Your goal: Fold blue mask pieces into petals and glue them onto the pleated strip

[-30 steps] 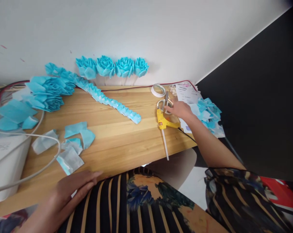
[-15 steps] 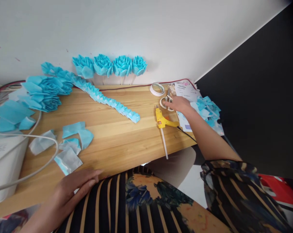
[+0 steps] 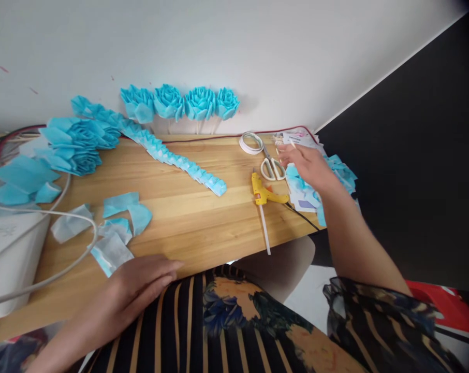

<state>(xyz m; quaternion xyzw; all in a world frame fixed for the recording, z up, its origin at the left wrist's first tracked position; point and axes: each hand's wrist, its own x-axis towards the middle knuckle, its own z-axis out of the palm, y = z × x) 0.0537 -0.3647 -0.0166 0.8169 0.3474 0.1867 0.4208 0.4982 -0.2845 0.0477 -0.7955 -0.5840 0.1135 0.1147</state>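
My left hand (image 3: 141, 280) lies flat, fingers stretched, on the front edge of the wooden table (image 3: 188, 228), next to loose blue paper pieces (image 3: 120, 223). My right hand (image 3: 310, 166) hovers with fingers spread over a heap of blue scraps and printed sheets (image 3: 316, 181) at the table's right end; it holds nothing. White-handled scissors (image 3: 272, 167) lie just left of it. A yellow glue gun (image 3: 263, 194) with a white stick lies in front of the scissors. A tape roll (image 3: 252, 143) sits behind them.
A folded blue paper chain (image 3: 172, 160) runs diagonally across the table. Several blue paper roses (image 3: 180, 103) lean on the white wall. More blue flowers (image 3: 73, 145) sit at the left. A white box (image 3: 9, 259) with grey cable is at the near left.
My right hand has left the scissors, which now lie uncovered, and moved right over the scrap heap. My left hand slid slightly right along the table edge.
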